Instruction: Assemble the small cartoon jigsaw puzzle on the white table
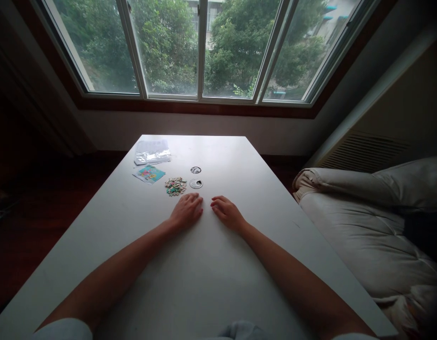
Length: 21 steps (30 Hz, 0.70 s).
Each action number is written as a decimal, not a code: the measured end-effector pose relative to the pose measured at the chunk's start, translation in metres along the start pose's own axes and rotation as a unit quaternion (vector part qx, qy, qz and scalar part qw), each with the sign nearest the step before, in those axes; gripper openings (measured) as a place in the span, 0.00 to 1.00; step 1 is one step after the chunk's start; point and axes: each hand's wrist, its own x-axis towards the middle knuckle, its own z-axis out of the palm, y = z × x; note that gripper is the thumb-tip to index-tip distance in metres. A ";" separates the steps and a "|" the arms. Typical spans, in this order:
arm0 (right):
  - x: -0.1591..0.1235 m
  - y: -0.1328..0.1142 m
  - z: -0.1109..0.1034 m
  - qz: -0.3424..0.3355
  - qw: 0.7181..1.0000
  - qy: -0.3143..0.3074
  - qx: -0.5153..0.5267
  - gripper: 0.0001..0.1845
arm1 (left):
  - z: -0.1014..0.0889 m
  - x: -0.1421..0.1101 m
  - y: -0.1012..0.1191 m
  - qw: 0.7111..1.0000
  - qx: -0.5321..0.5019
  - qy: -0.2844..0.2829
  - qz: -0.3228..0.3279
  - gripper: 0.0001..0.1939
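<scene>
My left hand (187, 210) rests palm down on the white table (140, 283), its fingers loosely bent and apart with nothing in them. Just beyond it lies a pile of small jigsaw puzzle pieces (175, 186). My right hand (226, 211) also lies on the tabletop, fingers relaxed and holding nothing, a short gap from the left. Ahead of the hands are two flat round black-and-white discs, a nearer disc (196, 183) and a farther disc (196, 170). Left of the pile is a colourful picture sheet (149, 174).
Clear plastic bags (153, 152) lie near the table's far left corner. Past the far edge is a wall with a wide window (200, 52). A pale cushioned seat (360, 236) stands along the right side, and dark red floor (45, 222) shows at left.
</scene>
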 end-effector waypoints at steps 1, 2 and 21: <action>0.000 0.001 0.001 -0.002 1.000 0.000 -0.004 0.11 | 0.001 -0.001 -0.001 1.000 0.003 -0.005 -0.005 0.24; 0.000 0.001 0.002 -0.004 1.000 0.000 -0.008 0.11 | 0.002 -0.001 -0.003 1.000 0.007 -0.010 -0.011 0.25; 0.002 0.000 0.007 -0.025 0.993 -0.039 -0.105 0.13 | 0.010 0.000 -0.023 0.997 0.014 -0.065 -0.036 0.34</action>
